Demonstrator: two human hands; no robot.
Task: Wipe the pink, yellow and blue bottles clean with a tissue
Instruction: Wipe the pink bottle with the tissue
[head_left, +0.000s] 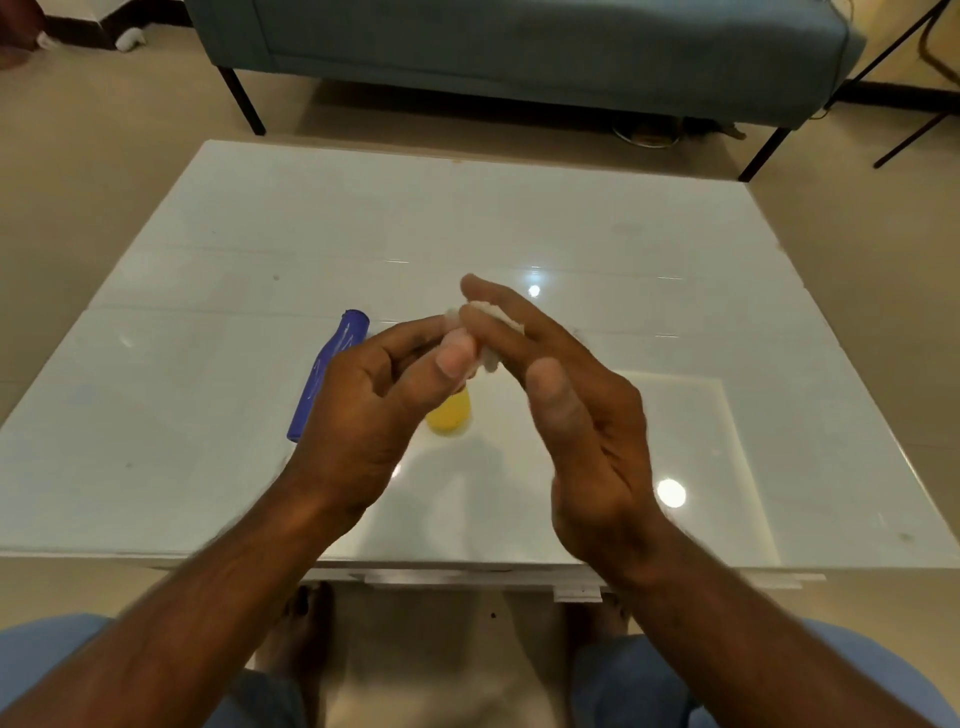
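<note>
Both hands are hovering above the white tabletop (571, 249), working a small white tissue (491, 332) between them. The left hand (374, 400) is pinching the tissue with curled fingers and thumb. The right hand (576, 405) is holding its fingers nearly straight, fingertips pressing against the tissue. The blue bottle (327, 374) is lying on its side on the tabletop, partly behind the left hand. The yellow bottle (449, 415) is sitting below the hands, mostly hidden. A sofa (519, 47) is standing beyond the tabletop.
</note>
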